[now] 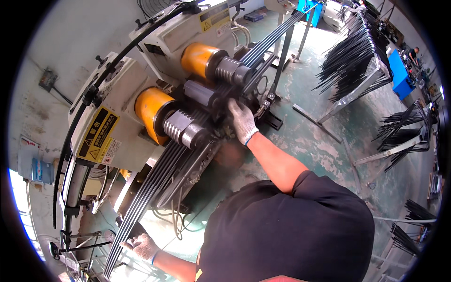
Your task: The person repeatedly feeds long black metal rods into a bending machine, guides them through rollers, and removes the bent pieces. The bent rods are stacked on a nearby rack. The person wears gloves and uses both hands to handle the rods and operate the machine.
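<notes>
My right hand (243, 123), in a pale knitted glove with a blue cuff, reaches up to the machine beside a dark hexagonal roller (201, 93). Its fingers look stretched out, and the tips lie against dark parts there. Low on the left, my gloved left hand (143, 246) has its fingers curled at the edge of a row of long black metal rods (141, 202). These rods run diagonally through the machine, under a ribbed steel roller (185, 129), and come out at the far end. A second ribbed roller (233, 70) stands farther back.
Two orange cylinders (152, 113) (202, 58) project from the pale machine housings (108, 117). Bundles of black rods (352, 56) hang on metal racks at the right. Cables (176, 218) dangle below the machine. A person (413, 54) is far off by blue equipment.
</notes>
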Demonstrator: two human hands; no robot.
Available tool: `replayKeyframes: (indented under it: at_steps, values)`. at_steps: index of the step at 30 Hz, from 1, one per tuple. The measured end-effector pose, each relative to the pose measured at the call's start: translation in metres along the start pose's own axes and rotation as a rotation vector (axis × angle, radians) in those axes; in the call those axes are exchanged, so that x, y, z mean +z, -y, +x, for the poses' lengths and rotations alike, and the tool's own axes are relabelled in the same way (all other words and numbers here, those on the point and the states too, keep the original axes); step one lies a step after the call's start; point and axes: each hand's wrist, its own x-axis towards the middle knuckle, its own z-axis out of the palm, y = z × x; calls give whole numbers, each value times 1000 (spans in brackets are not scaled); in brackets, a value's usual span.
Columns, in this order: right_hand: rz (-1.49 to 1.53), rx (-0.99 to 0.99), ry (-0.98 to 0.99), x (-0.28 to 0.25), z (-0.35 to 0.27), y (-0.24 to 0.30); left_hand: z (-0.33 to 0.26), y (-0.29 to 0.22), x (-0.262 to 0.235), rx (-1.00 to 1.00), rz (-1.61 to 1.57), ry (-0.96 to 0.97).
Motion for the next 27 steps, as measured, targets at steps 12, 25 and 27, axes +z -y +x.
replayKeyframes:
  at_steps: [12, 25, 27]
  values:
    - [58, 39, 71, 25, 67, -12, -97, -102, 262, 337, 261, 72]
    - [-169, -372, 204, 0, 134, -63, -147, -86, 444, 793, 557, 552]
    - [-192, -353, 198, 2, 124, -49, -153, -77, 468, 890, 624, 586]
